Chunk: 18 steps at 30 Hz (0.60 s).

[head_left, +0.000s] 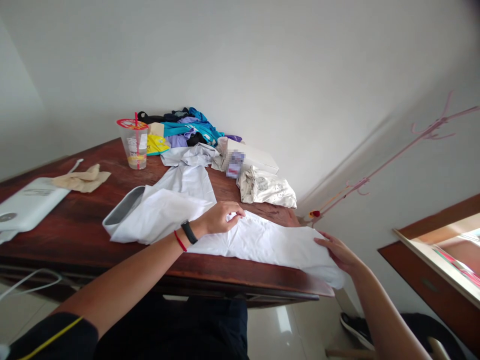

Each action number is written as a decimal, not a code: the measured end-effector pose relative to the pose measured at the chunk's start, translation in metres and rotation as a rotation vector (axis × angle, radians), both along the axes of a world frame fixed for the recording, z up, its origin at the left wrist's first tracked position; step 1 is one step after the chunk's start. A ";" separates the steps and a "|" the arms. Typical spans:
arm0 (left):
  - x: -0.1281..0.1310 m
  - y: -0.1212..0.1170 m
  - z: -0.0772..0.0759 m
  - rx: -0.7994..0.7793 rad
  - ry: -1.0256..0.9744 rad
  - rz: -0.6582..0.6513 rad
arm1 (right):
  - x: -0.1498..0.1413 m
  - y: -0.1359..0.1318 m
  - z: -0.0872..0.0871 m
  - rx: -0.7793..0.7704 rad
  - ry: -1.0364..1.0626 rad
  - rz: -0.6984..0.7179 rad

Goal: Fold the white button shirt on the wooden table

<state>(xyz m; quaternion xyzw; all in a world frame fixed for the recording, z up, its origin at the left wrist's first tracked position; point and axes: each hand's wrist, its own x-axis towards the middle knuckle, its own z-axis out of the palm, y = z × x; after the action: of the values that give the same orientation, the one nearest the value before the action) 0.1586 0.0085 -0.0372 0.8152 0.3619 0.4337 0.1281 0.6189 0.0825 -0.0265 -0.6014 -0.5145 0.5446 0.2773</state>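
Note:
A pair of white trousers [262,240] lies spread over the dark wooden table. The waist opening, grey inside, is at the left; one leg runs toward the back and the other reaches to the right along the front edge. My left hand [221,217], with a black band and a red string at its wrist, pinches the upper edge of the near leg. At the right end, my right hand [339,252] grips the leg's end, thumb on top and the other fingers partly hidden. That end hangs past the table corner and is slightly blurred.
On the table [86,250] stand a plastic cup [135,147] with a straw and a white box [258,156]. A clothes pile [195,125], a folded printed cloth [268,187], a brown napkin [84,179] and a white device [33,200] lie around. A pink coat rack [390,132] leans at right.

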 end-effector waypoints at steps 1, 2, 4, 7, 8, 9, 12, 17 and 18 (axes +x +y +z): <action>0.001 -0.002 0.000 -0.017 -0.001 -0.018 | -0.006 0.000 0.006 0.023 -0.001 -0.006; 0.003 -0.003 0.000 -0.028 0.006 -0.033 | -0.013 0.000 0.012 0.046 -0.009 -0.012; 0.005 -0.004 -0.003 -0.036 0.032 -0.049 | -0.032 -0.002 0.026 0.097 -0.037 -0.017; 0.008 -0.005 -0.007 -0.070 0.046 -0.048 | -0.065 -0.005 0.040 0.170 -0.068 0.066; 0.009 -0.005 -0.007 -0.094 0.042 -0.048 | -0.077 -0.006 0.042 0.193 -0.074 0.108; 0.009 -0.005 -0.007 -0.120 0.036 -0.051 | -0.088 -0.006 0.043 0.222 -0.083 0.146; 0.010 -0.006 -0.006 -0.192 0.028 -0.072 | -0.119 -0.002 0.037 0.358 -0.161 0.218; 0.011 -0.009 -0.005 -0.242 0.107 -0.095 | -0.161 0.013 0.007 0.395 -0.223 0.256; 0.011 -0.009 -0.005 -0.240 0.134 -0.090 | -0.166 0.015 -0.001 0.351 -0.233 0.266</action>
<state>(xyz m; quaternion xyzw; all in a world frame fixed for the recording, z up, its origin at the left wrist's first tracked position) 0.1694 -0.0003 -0.0420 0.8366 0.3818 0.3255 0.2198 0.4526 0.0977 -0.0274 -0.5297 -0.7045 0.4057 0.2420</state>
